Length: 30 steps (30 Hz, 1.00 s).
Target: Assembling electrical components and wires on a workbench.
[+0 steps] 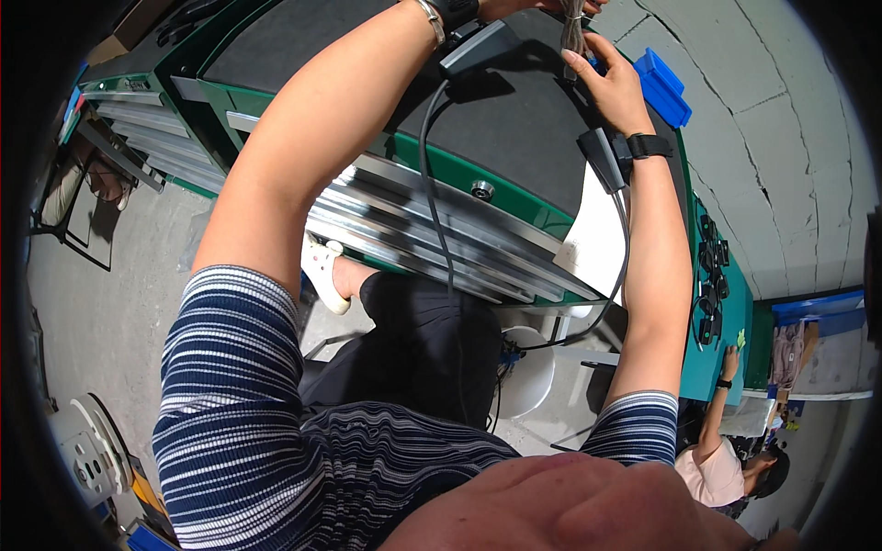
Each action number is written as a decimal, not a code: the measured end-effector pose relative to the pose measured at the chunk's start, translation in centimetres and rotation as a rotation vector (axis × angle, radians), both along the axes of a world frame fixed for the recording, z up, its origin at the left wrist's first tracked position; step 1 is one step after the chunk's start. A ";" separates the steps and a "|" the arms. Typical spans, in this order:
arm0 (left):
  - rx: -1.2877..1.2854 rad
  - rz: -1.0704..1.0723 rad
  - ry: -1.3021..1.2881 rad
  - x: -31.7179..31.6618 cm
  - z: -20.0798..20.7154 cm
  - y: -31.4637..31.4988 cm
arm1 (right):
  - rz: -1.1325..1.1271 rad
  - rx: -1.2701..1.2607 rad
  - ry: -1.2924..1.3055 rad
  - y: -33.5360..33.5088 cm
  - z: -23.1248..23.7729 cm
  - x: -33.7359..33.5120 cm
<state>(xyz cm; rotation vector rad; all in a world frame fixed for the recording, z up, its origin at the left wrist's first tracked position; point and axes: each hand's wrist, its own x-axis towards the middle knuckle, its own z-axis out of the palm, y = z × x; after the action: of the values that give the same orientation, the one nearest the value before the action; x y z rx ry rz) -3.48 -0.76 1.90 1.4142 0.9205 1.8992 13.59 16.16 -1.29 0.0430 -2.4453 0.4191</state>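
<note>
A bundle of thin grey cable [573, 35], bound with a light tie, stands over the dark mat at the top edge of the head view. My right hand [614, 84] is closed on its lower end, the thumb and forefinger against the strands. At the upper end, the fingers of my left hand [508, 7] close round the bundle; the top edge cuts off much of that hand. Each wrist wears a black strap with a dark box, the left box [480, 48] and the right box [602, 158], and a cable runs down from each.
Under my hands lies a black mat [514, 138] on a green workbench with metal drawer fronts [413, 216]. Blue plastic bins [663, 87] stand by the wall. A white sheet [593, 234] hangs at the bench edge. Another person [717, 459] reaches to a green table, lower right.
</note>
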 end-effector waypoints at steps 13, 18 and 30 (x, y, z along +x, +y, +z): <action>-0.134 0.080 -0.021 -2.5 -1.8 1.6 | -0.034 -0.075 0.066 -1.1 0.6 0.3; -0.128 0.024 -0.008 -2.9 -1.9 1.9 | -0.060 -0.088 0.054 -0.9 0.8 0.5; -0.059 0.002 0.018 -1.8 -1.5 1.3 | 0.232 -0.681 -0.079 0.6 1.4 0.8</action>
<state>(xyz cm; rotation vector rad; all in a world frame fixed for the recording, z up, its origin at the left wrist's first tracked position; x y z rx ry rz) -5.26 0.55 0.36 1.3980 0.9782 1.8487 14.38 16.77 0.06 0.0191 -2.2527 1.3508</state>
